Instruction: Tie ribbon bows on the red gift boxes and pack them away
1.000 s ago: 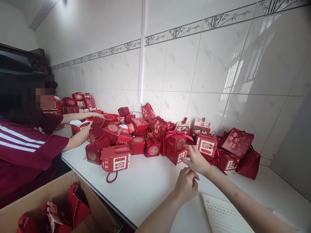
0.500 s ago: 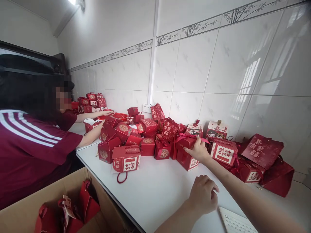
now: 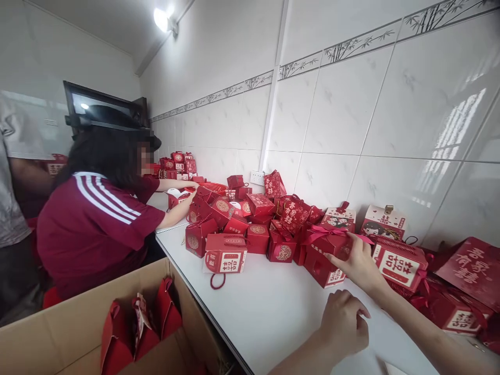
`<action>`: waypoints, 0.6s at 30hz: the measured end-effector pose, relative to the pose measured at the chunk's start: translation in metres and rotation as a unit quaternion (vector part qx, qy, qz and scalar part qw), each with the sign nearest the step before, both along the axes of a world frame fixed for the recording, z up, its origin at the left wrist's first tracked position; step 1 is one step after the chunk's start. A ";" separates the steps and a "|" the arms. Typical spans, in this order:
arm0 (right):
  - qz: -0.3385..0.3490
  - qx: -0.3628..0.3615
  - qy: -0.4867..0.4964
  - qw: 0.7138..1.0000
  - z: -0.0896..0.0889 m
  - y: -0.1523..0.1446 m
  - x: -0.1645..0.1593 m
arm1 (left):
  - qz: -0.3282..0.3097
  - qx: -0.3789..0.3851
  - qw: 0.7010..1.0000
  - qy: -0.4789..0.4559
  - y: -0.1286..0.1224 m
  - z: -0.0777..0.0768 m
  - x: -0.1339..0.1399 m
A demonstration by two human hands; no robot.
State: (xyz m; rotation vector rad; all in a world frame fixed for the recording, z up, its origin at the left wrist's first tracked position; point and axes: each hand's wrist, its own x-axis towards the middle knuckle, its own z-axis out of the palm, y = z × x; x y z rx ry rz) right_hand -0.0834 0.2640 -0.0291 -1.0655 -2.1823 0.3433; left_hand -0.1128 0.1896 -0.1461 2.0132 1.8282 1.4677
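Okay, so my right hand (image 3: 358,264) is on a red box with a pink ribbon (image 3: 325,242), sitting on top of another red box (image 3: 318,268) toward the right side of the white table (image 3: 250,307). Thumb's against the front, fingers are over the right edge and partly out of sight, so I can't tell how tight the grip is. My left hand (image 3: 342,322) is nearer to me, fingers loosely curled, palm turned away, can't tell if anything's in it. Just right of that is a box with a big white label (image 3: 399,263), and a whole heap of red boxes (image 3: 258,237) runs left along the wall (image 3: 336,114). In front of it, a cord loop (image 3: 217,288) lies on the tabletop. Near left, red bags (image 3: 167,312) stand in a cardboard carton (image 3: 58,323). Far left, a person in a maroon top (image 3: 89,224) has both arms stretched toward the boxes.
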 end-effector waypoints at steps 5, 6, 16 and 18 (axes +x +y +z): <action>0.020 0.070 0.060 0.996 -0.017 -0.011 0.023 | 0.042 0.086 0.988 -0.119 -0.003 0.005 -0.005; 0.021 0.083 0.067 0.994 -0.021 -0.012 0.027 | 0.053 0.092 0.984 -0.143 -0.005 0.006 -0.005; 0.038 0.132 0.082 0.987 -0.048 -0.009 0.047 | 0.124 0.100 0.943 -0.293 -0.007 0.010 -0.006; 0.043 0.140 0.078 0.986 -0.057 -0.007 0.047 | 0.142 0.120 0.930 -0.317 -0.007 0.014 -0.008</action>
